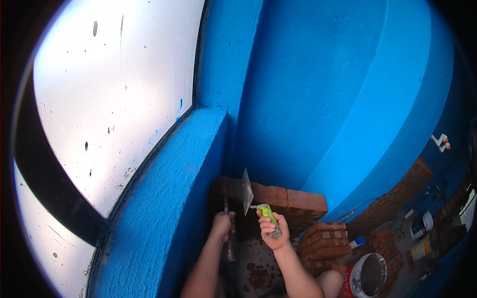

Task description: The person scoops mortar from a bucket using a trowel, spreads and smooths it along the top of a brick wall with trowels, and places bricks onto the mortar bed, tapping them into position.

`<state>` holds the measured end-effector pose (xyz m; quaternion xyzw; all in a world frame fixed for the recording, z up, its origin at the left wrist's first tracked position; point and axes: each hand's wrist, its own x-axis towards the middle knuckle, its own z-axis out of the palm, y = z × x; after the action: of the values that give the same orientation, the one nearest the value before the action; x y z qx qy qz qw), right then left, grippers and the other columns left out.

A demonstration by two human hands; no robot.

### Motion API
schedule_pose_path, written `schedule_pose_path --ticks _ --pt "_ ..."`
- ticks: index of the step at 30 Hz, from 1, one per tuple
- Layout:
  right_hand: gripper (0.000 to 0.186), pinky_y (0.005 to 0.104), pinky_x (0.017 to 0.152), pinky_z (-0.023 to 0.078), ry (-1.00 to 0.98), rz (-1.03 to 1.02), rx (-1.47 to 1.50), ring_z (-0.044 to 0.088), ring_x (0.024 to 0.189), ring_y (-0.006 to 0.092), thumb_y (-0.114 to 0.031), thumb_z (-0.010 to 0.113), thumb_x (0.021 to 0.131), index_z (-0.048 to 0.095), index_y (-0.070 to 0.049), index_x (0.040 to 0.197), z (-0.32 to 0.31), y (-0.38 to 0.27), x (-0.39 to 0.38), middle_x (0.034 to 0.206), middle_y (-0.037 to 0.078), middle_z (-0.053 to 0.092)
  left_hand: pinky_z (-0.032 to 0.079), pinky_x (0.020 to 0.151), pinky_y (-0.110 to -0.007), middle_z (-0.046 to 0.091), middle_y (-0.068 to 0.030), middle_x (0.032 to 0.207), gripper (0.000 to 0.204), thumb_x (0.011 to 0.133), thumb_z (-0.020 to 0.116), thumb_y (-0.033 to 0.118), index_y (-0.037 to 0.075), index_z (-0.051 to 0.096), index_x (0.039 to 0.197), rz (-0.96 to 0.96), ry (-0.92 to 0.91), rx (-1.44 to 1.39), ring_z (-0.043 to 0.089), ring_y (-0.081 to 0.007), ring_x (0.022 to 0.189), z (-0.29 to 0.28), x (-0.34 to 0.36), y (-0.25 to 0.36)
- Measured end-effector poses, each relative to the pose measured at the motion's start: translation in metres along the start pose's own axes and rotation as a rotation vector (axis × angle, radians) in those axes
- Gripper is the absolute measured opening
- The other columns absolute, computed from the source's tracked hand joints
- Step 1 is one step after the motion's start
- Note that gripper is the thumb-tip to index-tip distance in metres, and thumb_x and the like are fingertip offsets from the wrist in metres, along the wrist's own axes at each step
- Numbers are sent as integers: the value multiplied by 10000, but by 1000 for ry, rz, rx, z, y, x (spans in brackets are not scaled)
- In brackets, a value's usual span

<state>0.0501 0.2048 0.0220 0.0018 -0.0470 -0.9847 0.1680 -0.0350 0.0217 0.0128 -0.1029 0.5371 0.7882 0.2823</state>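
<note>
My right hand (pixel 274 232) is wrapped round the yellow-green handle of a pointing trowel (pixel 247 192), whose pale metal blade stands nearly upright. To its left, my left hand (pixel 223 226) is closed on a long, narrow grey tool (pixel 231 251); its exact kind does not show. The tool runs upright, sticking out above and below the fist. Just beyond both hands is a low red brick wall (pixel 307 202), set against the blue walls. The trowel's blade overlaps these bricks in view; whether it touches them I cannot tell.
On the left, a blue ledge (pixel 164 174) runs below a white window pane (pixel 114 99). Stacked bricks (pixel 325 241) and a red bucket (pixel 353 278) with grey contents stand at right. White pipe fittings (pixel 439 143) project from the far-right wall. Debris (pixel 261 273) lies on the floor below.
</note>
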Motion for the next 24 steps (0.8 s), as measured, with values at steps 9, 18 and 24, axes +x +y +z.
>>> schedule_pose_path --ticks 9,18,24 --pt "439 264 597 482 59 -120 31 549 627 150 -221 486 943 431 95 1242 -24 18 16 823 85 541 347 479 -307 473 -3 659 112 922 547 157 55 583 893 -24 -45 130 411 -130 499 5 -2 -1" --pt "493 284 591 457 -135 -129 -18 531 653 146 -238 490 961 370 86 1314 -17 -1 -16 851 79 497 333 487 -290 458 11 668 104 927 528 148 65 583 956 -73 -79 218 392 -113 508 5 -5 4" --pt "450 255 574 468 60 -60 -101 537 627 127 -282 482 966 450 61 1257 -22 -3 -6 820 57 526 337 494 -290 442 18 656 81 911 520 129 74 570 943 -36 -73 211 376 -110 492 9 -9 4"
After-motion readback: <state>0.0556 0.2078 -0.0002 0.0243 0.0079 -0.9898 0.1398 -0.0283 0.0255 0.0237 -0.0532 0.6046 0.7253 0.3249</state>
